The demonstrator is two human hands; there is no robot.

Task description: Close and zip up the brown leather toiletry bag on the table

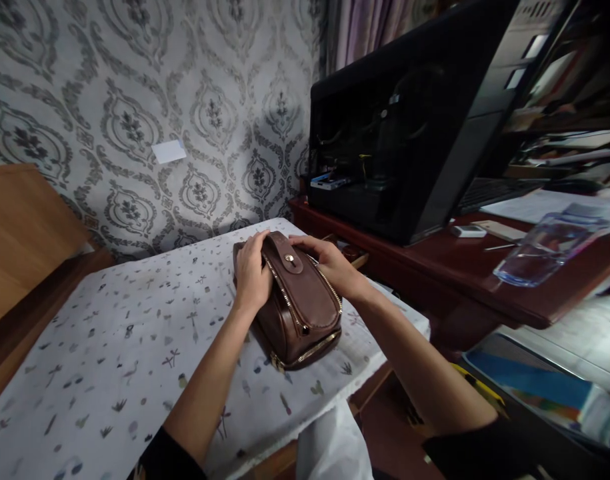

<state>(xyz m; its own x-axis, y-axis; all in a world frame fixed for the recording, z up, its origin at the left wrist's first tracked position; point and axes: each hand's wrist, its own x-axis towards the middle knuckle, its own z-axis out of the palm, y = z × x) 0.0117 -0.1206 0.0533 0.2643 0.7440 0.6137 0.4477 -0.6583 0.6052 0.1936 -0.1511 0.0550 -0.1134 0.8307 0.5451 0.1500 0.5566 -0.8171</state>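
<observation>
A brown leather pouch [305, 307] with gold zippers and a snap strap lies on a table covered by a white patterned cloth [109, 347]. My left hand [252, 270] rests on the pouch's left side, fingers curled over its far top edge. On the right side of the pouch near the strap, my right hand [329, 260] presses down with bent fingers. Both hands grip the pouch.
A dark red desk [459, 260] stands to the right, carrying an open black computer case [399, 133], a clear glass [545, 250], and small items. Patterned wallpaper is behind. A wooden board [19, 233] leans at the left. Clutter lies on the floor at the lower right.
</observation>
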